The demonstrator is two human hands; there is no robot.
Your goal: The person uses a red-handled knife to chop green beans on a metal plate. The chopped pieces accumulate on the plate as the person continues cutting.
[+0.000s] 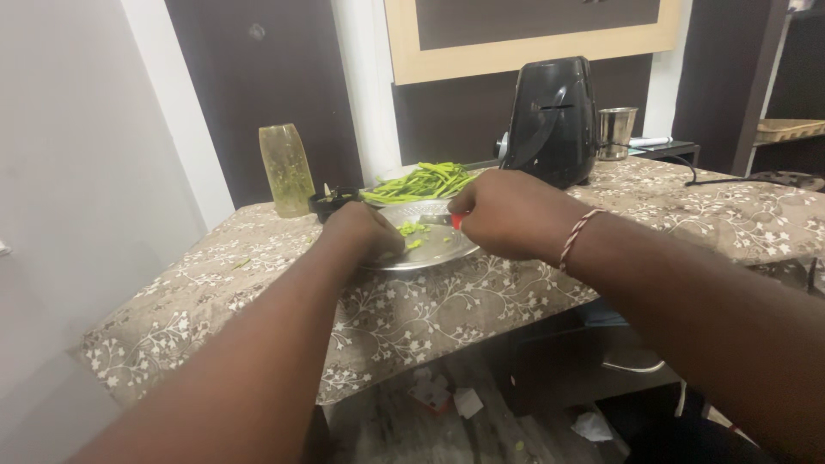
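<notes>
Right hand grip clamped on red-handled knife; left hand grip closed, pinning cut greens on steel plate.

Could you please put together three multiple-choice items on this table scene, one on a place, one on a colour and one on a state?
1. Where does the pile of long green beans lie?
A. behind the steel plate
B. on the floor
C. inside the steel cup

2. What colour is the knife handle in the right hand?
A. blue
B. red
C. yellow

3. How does the left hand stand?
A. raised in the air
B. under the table
C. down on the plate

Answers:
1 A: the beans lie on the far side of the plate.
2 B: a red tip shows at the fingers.
3 C: it rests on the plate's left edge, beside the cut green pieces.
</notes>
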